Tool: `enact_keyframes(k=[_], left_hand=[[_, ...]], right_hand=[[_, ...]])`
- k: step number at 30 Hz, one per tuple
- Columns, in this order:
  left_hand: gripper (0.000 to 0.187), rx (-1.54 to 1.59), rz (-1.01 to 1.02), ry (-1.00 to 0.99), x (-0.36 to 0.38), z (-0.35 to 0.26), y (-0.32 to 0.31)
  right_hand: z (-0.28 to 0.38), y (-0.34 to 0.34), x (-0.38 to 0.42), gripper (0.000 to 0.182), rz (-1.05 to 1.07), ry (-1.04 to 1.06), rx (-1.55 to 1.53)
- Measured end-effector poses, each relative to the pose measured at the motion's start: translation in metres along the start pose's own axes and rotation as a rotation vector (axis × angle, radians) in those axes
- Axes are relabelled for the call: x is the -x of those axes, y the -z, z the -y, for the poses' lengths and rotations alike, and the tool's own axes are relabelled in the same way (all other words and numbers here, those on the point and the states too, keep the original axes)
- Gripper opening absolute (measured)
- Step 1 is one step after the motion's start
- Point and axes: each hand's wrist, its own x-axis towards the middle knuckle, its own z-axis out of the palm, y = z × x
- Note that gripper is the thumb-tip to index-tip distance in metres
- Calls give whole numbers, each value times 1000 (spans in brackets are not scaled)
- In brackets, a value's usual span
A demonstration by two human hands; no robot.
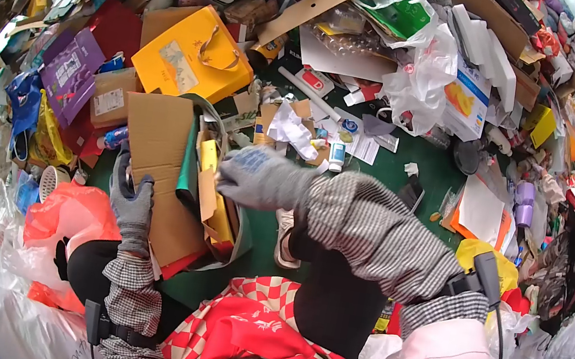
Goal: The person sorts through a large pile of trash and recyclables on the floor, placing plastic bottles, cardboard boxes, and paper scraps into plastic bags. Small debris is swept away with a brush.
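My left hand (132, 201), in a grey glove, rests at the left edge of a brown cardboard piece (158, 158), its fingers apart. Folded cardboard and paper stand upright beside that piece, with a green sheet (188, 167) and a yellow box (220, 218) among them. At the right side of this bundle is my right hand (261, 177), also gloved, its fingers curled near the top of a tan cardboard strip (207, 193). The fingertips are turned away, so what they hold, if anything, cannot be made out.
A yellow gift box (194, 54) lies beyond the bundle. Crumpled white paper (294, 131) and a small white bottle (337, 157) are on the green surface (372, 216). Left lies a red plastic bag (72, 216). Mixed paper, plastic and cardboard surround everything.
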Motion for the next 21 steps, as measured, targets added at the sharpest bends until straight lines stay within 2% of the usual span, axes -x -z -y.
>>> enact_keyframes(k=[1,2,3,4,5,6,7,8,9,11,13,14,15,17,19,21], left_hand=[[57,-7,3,-14,-4,-1,-5],[58,-13,7,-30,-10,-2,-12],[59,-18,8,-44,-13,-4,-17],[59,-91,92,81,-13,-13,-17],[58,-86,79,-13,-11,-14,-25],[58,-81,63,-109,-10,-16,-34],[57,-77,46,-206,-9,-18,-42],[56,10,92,-75,-9,-24,-44],[56,-6,90,-86,-9,-34,-49],[55,-39,91,-109,-9,-48,-59],[56,-104,106,-136,-11,-40,-58],[57,-93,99,-124,-11,-40,-60],[57,-84,95,-112,-10,-42,-61],[56,-158,59,-84,-9,-43,-63],[56,-201,31,-14,-6,-40,-58],[58,-266,36,-46,-6,-42,-59]], right_hand=[[-19,24,7,37,144,18,79],[-36,50,14,38,277,-100,9],[-67,63,21,37,230,-156,-188],[-106,67,27,38,70,-277,-379],[-148,56,35,39,-278,-317,-343],[-196,39,41,38,-497,-482,-344],[-214,35,50,38,-537,-709,-216],[-241,22,48,39,-413,-875,-156],[-264,2,46,45,-335,-1035,-272],[-299,-55,31,53,-323,-851,-525],[-329,-101,-10,66,-96,-795,-311],[-310,-91,-27,81,-50,-821,-314],[-313,-101,-45,96,-76,-732,-187],[-308,-99,-83,109,36,-656,157],[-327,-115,-114,117,79,-571,327],[-343,-130,-130,119,148,-596,409]])
